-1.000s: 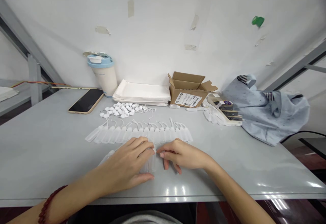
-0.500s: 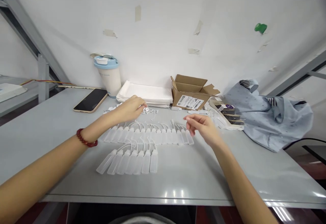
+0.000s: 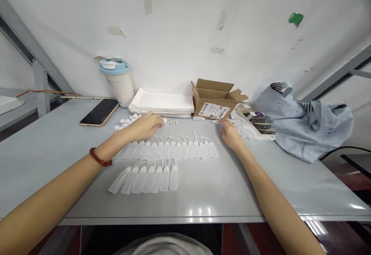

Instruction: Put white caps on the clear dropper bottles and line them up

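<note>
My left hand (image 3: 148, 125) is over the desk, fingers curled down at the small white parts with cords (image 3: 171, 122). What its fingertips hold, if anything, is hidden. Just behind it lies a heap of round white caps (image 3: 125, 122). At the cardboard box's front right corner, the fingers of my right hand (image 3: 231, 134) are pressed together at a small white piece (image 3: 216, 122); their grip is partly hidden. In front of my hands lie translucent plastic bottles with thin white cords, one long row (image 3: 180, 150) behind a shorter row (image 3: 149, 180).
A phone (image 3: 99, 112) and a blue-lidded cup (image 3: 119, 86) stand at the back left. Beside them are a stack of white sheets (image 3: 162, 102) and an open cardboard box (image 3: 213, 100). Packets (image 3: 257, 123) and a light blue cloth bag (image 3: 307, 127) lie at the right.
My right hand has moved away from the end of the long row, back toward the box. My left hand has shifted slightly left. The camera view has tilted a little.
</note>
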Demonstrator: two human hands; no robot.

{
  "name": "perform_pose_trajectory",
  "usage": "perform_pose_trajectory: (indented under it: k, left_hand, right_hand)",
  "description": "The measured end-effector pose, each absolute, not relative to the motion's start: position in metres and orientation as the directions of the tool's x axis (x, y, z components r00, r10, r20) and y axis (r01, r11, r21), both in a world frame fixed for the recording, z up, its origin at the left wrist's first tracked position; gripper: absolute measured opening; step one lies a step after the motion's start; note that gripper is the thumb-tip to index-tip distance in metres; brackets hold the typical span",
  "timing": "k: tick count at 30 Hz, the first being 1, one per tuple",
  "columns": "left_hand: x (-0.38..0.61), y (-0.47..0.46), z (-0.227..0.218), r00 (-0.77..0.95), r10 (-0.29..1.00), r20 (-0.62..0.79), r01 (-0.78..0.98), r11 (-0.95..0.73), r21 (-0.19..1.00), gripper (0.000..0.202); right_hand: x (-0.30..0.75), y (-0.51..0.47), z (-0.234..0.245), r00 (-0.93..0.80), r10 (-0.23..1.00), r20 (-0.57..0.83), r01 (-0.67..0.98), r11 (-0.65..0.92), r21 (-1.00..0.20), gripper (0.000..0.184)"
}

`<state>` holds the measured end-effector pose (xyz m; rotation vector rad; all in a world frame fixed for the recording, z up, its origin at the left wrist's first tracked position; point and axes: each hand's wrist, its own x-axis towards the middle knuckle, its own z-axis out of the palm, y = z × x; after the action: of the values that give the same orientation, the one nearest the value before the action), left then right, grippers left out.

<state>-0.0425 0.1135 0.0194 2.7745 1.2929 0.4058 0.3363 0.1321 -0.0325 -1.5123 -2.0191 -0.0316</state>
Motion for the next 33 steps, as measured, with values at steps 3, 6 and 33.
perform_pose_trajectory:
  k: [3, 6, 33]
  left_hand:
    - [-0.043, 0.112, 0.017, 0.622, 0.752, 0.217, 0.740, -0.656, 0.151, 0.034]
    - [-0.043, 0.113, 0.015, 0.627, 0.748, 0.219, 0.737, -0.660, 0.145, 0.036]
    - [-0.046, 0.110, 0.019, 0.622, 0.761, 0.185, 0.756, -0.645, 0.114, 0.034]
  right_hand:
    - [0.338, 0.133, -0.032, -0.169, 0.862, 0.479, 0.895, 0.338, -0.292, 0.045]
    - [0.339, 0.133, -0.030, -0.166, 0.855, 0.491, 0.904, 0.331, -0.270, 0.043]
    - [0.333, 0.123, -0.023, -0.145, 0.866, 0.480, 0.911, 0.305, -0.276, 0.018]
